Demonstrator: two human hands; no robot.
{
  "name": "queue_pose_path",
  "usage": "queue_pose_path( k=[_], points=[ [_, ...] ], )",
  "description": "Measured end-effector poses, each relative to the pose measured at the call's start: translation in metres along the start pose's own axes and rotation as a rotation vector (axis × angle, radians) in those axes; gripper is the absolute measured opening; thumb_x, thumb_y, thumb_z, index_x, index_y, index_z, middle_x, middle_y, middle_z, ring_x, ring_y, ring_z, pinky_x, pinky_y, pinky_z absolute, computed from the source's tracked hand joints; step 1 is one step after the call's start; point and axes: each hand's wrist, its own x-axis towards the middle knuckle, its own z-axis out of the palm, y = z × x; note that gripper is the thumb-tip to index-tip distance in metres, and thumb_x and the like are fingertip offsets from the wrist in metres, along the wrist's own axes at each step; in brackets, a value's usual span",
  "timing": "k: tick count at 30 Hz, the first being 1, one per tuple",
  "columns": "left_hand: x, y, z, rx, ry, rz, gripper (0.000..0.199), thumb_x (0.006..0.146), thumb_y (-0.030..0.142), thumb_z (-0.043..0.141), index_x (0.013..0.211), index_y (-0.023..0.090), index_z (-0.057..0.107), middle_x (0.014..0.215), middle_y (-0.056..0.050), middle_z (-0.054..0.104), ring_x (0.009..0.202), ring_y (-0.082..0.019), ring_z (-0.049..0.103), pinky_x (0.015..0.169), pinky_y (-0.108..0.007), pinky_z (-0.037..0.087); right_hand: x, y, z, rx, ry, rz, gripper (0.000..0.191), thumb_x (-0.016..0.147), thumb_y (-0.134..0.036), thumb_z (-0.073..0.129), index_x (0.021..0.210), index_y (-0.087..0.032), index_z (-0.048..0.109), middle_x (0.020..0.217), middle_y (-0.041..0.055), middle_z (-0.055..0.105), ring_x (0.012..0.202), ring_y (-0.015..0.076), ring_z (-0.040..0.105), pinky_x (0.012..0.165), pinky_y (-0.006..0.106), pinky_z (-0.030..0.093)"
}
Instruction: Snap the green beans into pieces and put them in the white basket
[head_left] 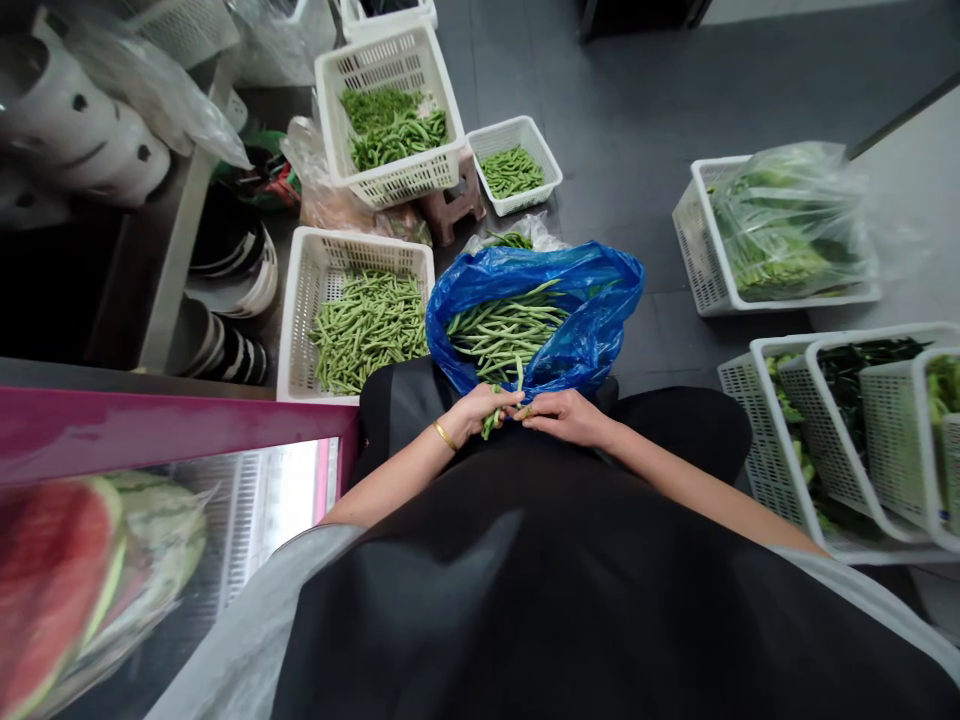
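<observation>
My left hand (480, 412), with a gold bangle (444, 435) on its wrist, grips a small bunch of green beans (491, 418) above my lap. My right hand (566, 418) lies close against it, its fingertips at the beans, though what they pinch is hidden. Just beyond my hands, a blue plastic bag (596, 300) holds a heap of long green beans (506, 335). To its left, a white plastic basket (296, 325) is filled with cut green beans (367, 330).
Farther back, a white basket (390, 115) and a small one (514, 165) hold more beans. Stacked baskets of leafy greens (840, 440) stand on the right, one bagged basket (787, 235) behind them. Stacked bowls (225, 280) sit left, above a display with cut watermelon (75, 570).
</observation>
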Motion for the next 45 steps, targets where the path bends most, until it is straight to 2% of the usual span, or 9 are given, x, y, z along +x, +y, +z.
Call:
queue_pose_path(
  k=[3,11,16,22,28,32,36,41,45],
  points=[
    [0.0,0.002,0.005,-0.117,-0.062,0.059,0.032,0.06,0.03,0.077,0.067,0.011,0.053,0.048,0.002,0.051,0.035,-0.002,0.035,0.037,-0.016,0.026,-0.007,0.0,0.002,-0.049,-0.015,-0.017,0.023,0.082,-0.029,0.054,0.095,-0.022,0.071,0.095,0.0078,0.069,0.087,0.0188,0.063,0.083,0.033,0.047],
    [-0.015,0.03,0.014,-0.109,0.282,0.716,0.034,0.063,0.03,0.072,0.089,0.014,0.056,0.061,0.002,0.061,0.041,-0.004,0.044,0.041,-0.017,0.031,-0.002,0.001,-0.014,0.369,0.06,0.417,0.038,0.084,-0.041,0.045,0.096,-0.013,0.067,0.082,0.0074,0.068,0.071,0.0152,0.064,0.06,0.025,0.047],
    [-0.015,0.029,0.023,-0.216,0.249,0.702,0.034,0.063,0.032,0.072,0.087,0.012,0.058,0.063,0.0,0.062,0.042,-0.004,0.045,0.042,-0.018,0.033,0.012,-0.021,0.0,0.164,0.187,0.33,0.029,0.078,-0.037,0.053,0.06,-0.015,0.062,0.047,-0.002,0.054,0.047,0.01,0.05,0.052,0.023,0.039],
    [-0.015,0.023,0.019,-0.453,0.168,0.545,0.034,0.059,0.033,0.075,0.077,0.011,0.057,0.057,0.003,0.056,0.038,-0.002,0.038,0.039,-0.017,0.029,0.003,-0.018,-0.019,0.334,0.783,0.254,0.032,0.08,-0.043,0.05,0.064,-0.018,0.062,0.056,0.0002,0.06,0.054,0.0123,0.055,0.054,0.024,0.043],
    [-0.032,0.02,0.012,-0.135,-0.152,0.422,0.038,0.065,0.045,0.07,0.081,0.011,0.062,0.047,0.003,0.052,0.033,-0.006,0.04,0.034,-0.019,0.024,-0.02,0.001,-0.047,0.335,0.056,0.446,0.033,0.059,-0.044,0.074,0.077,-0.016,0.071,0.074,0.004,0.07,0.071,0.0183,0.063,0.065,0.028,0.049],
    [-0.033,0.017,0.013,0.05,-0.296,0.307,0.039,0.064,0.047,0.07,0.072,0.01,0.061,0.045,0.0,0.054,0.031,-0.006,0.039,0.032,-0.019,0.022,-0.003,-0.009,-0.053,0.572,0.375,0.39,0.048,0.064,-0.054,0.068,0.094,-0.016,0.066,0.063,0.0,0.064,0.051,0.0107,0.056,0.05,0.024,0.045],
    [-0.025,0.019,0.009,-0.185,-0.149,0.317,0.031,0.066,0.04,0.07,0.067,0.013,0.055,0.043,0.002,0.05,0.031,-0.005,0.038,0.033,-0.018,0.024,0.012,-0.033,-0.039,0.469,0.62,0.204,0.034,0.069,-0.049,0.067,0.077,-0.017,0.064,0.057,-0.0021,0.059,0.045,0.0091,0.054,0.048,0.024,0.046],
    [-0.019,0.03,-0.009,-0.566,0.169,0.405,0.026,0.078,0.034,0.06,0.066,0.015,0.046,0.049,0.004,0.049,0.038,-0.004,0.043,0.038,-0.015,0.032,0.005,-0.036,0.001,0.436,0.529,0.195,0.031,0.076,-0.048,0.06,0.081,-0.018,0.065,0.062,0.0,0.064,0.051,0.013,0.062,0.052,0.026,0.052],
    [-0.022,0.029,-0.006,-0.153,0.024,0.374,0.032,0.07,0.04,0.067,0.069,0.013,0.05,0.057,0.0,0.056,0.043,-0.007,0.048,0.039,-0.017,0.033,0.007,-0.017,0.008,0.351,0.352,0.236,0.038,0.082,-0.05,0.051,0.091,-0.016,0.066,0.068,0.0036,0.068,0.056,0.0154,0.064,0.053,0.027,0.052]
  ],
)
